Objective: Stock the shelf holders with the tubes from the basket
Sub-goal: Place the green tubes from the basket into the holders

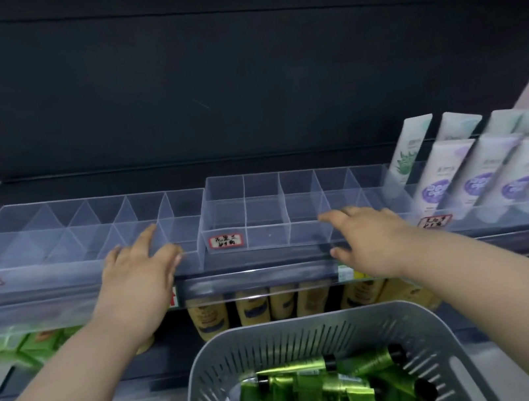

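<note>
Left hand (pixel 139 272) and right hand (pixel 371 239) rest straight-fingered and empty on the clear divided holders (pixel 225 191), likely squaring them up; green tubes (pixel 303 391) wait in the grey basket (pixel 277 335) below both wrists.

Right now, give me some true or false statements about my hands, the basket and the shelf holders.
1. The basket holds green tubes. True.
2. The left hand holds a green tube. False: it holds nothing.
3. The middle holder is full of tubes. False: its compartments are empty.
4. White tubes stand in the holder at the right. True.
5. The right hand is down in the basket. False: it reaches up at the shelf.
</note>
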`<state>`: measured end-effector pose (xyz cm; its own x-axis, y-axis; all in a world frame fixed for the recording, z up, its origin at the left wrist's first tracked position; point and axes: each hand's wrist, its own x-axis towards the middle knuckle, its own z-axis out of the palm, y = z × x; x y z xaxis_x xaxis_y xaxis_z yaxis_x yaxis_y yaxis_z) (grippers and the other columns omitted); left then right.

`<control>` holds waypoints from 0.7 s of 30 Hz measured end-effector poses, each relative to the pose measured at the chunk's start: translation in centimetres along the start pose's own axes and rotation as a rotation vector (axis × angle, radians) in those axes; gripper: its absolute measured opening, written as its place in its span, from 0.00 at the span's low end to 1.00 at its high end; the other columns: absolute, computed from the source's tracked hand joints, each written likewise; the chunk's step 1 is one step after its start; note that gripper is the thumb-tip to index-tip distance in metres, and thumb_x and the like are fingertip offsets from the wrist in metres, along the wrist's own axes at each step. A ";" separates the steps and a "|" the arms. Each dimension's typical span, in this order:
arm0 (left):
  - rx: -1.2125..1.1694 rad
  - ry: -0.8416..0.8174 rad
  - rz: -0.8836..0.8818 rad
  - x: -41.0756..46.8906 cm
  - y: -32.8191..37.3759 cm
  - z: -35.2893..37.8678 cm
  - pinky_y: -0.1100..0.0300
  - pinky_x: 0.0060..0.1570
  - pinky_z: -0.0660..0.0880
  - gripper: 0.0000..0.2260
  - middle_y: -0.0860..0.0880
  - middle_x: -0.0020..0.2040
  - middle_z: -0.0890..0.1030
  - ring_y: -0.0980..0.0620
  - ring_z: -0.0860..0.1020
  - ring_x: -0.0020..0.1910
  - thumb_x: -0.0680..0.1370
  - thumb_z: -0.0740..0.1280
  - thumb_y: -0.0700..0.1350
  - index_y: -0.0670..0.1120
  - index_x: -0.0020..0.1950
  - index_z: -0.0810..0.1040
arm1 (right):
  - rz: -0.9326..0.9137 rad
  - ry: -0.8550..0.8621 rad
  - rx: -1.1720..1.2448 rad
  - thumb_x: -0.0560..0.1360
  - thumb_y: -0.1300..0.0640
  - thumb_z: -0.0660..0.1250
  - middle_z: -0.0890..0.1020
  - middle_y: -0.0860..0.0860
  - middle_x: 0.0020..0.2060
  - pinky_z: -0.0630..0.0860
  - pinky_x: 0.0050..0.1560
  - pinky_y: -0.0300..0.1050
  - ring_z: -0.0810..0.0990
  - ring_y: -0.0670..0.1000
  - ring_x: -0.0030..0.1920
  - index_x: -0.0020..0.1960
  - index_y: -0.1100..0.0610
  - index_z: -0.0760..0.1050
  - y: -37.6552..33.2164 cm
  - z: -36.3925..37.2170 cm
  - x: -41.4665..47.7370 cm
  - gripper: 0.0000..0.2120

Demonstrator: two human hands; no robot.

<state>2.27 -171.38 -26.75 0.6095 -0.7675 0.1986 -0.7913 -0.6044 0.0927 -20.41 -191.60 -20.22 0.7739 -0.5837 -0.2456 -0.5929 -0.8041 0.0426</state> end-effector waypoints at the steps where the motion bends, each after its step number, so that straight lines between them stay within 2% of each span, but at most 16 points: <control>1: -0.010 0.001 -0.003 -0.2 0.0 -0.1 0.40 0.68 0.57 0.08 0.35 0.71 0.65 0.32 0.70 0.62 0.79 0.60 0.45 0.47 0.53 0.78 | -0.002 0.003 0.011 0.79 0.46 0.56 0.64 0.52 0.72 0.62 0.67 0.53 0.64 0.56 0.70 0.75 0.48 0.51 0.0 0.0 -0.3 0.28; 4: -0.041 0.025 0.013 -0.5 -0.2 -0.2 0.43 0.71 0.49 0.11 0.39 0.73 0.63 0.37 0.67 0.67 0.80 0.58 0.45 0.48 0.57 0.78 | -0.003 0.023 0.051 0.79 0.47 0.57 0.66 0.52 0.70 0.63 0.67 0.53 0.66 0.56 0.69 0.74 0.48 0.54 0.0 0.1 -1.0 0.26; 7: -0.094 0.045 0.015 -0.7 -0.4 -0.4 0.44 0.72 0.47 0.11 0.38 0.72 0.64 0.37 0.67 0.68 0.80 0.59 0.42 0.45 0.58 0.78 | -0.003 0.049 0.063 0.79 0.48 0.57 0.68 0.52 0.69 0.64 0.65 0.52 0.68 0.56 0.67 0.72 0.49 0.56 -0.1 0.3 -1.5 0.23; 12: -0.114 0.045 0.020 -0.7 -0.7 -0.5 0.48 0.72 0.44 0.12 0.39 0.72 0.64 0.40 0.65 0.70 0.80 0.58 0.42 0.46 0.59 0.78 | -0.001 0.083 0.092 0.79 0.51 0.56 0.71 0.53 0.65 0.67 0.62 0.49 0.71 0.57 0.62 0.70 0.50 0.60 -0.4 0.6 -2.2 0.20; 18: -0.129 0.055 0.004 -0.8 -1.1 -0.7 0.46 0.72 0.46 0.12 0.40 0.69 0.69 0.39 0.67 0.68 0.80 0.59 0.43 0.47 0.58 0.79 | -0.011 0.121 0.144 0.80 0.54 0.55 0.71 0.54 0.63 0.67 0.61 0.46 0.69 0.55 0.63 0.70 0.53 0.61 -0.6 1.2 -2.6 0.18; 21: -0.140 0.080 -0.004 -0.9 -1.3 -0.9 0.45 0.71 0.49 0.11 0.41 0.67 0.72 0.39 0.68 0.67 0.79 0.60 0.42 0.46 0.58 0.79 | -0.014 0.137 0.175 0.80 0.56 0.55 0.71 0.54 0.64 0.64 0.65 0.46 0.67 0.56 0.65 0.70 0.54 0.61 -0.8 1.4 -2.5 0.18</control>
<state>2.72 -169.72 -26.21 0.6116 -0.7422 0.2742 -0.7911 -0.5677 0.2280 -22.22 -189.30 -21.00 0.7983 -0.5921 -0.1105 -0.6022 -0.7874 -0.1319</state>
